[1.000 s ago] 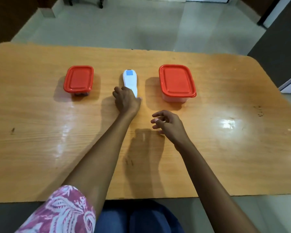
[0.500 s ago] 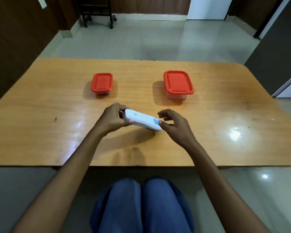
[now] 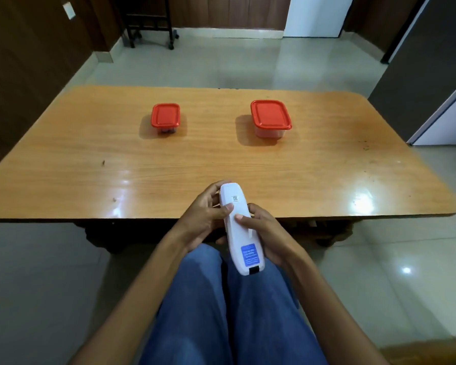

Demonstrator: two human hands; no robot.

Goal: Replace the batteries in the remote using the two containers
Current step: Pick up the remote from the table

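White remote, back face up, held in my two-handed grip: left hand, right hand. Step: opening its battery cover; next, I judge, thumbs must slide it off.

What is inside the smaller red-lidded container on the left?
Through the clear wall of the smaller container, below its closed red lid, a few dark items show. They are too small to identify, and the lid covers the rest.

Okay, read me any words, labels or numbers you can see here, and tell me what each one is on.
Blue label on the back of the white remote: lines of white print, too small to read.
Small square code sticker near the remote's far end: a code pattern, no readable characters.
Both red-lidded containers: no text visible.
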